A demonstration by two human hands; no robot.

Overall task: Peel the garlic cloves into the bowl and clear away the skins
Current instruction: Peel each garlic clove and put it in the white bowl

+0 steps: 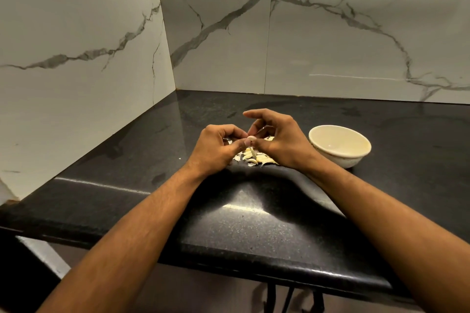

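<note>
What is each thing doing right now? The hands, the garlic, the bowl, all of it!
left hand: fingers curled, pinching the garlic clove
right hand: fingers curled, picking at the same clove
garlic clove: held between both hands above the counter
pile of garlic cloves and skins: lying loose on the counter under the hands
bowl: upright, right of the hands, looks empty
counter: dark, shiny, bearing bowl and pile

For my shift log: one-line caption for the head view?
Both hands, left and right, pinch a garlic clove above loose skins, beside a cream bowl.
</note>
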